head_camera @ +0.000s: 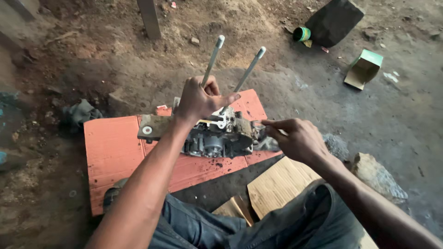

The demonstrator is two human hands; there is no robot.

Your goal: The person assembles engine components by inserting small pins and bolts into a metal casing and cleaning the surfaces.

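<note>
Engine crankcase (217, 138), greasy and grey, lying on an orange board (115, 152) on the dirt floor, two long threaded studs (211, 62) rising from its top and leaning away. Left hand (199, 99) clamped on the nearer stud at its base, fingers curled tight around the rod, thumb pointing toward the second stud (249, 69). Right hand (300, 138) at the right-hand end of the case, fingertips pinched together on some small grey part or scrap (267, 144) there; too blurred to tell exactly what. Judged from this: steadying with the left while working the right end. Best done with the grip kept low on the stud, close to the casting, so no bending load goes into the rod, and with the case pressed flat against the board to stop rocking. Small, controlled pulls at the right end, since oily surfaces slip easily.

Further out: sheets of cardboard (281, 184) by the knees, a rough stone (376, 177) to the right, a dark rag (80, 113) off the board's left corner. Beyond, a small open green carton (364, 69), a green tin (302, 33) beside a dark block (334, 20), and a post (150, 18) standing in the dirt.
</note>
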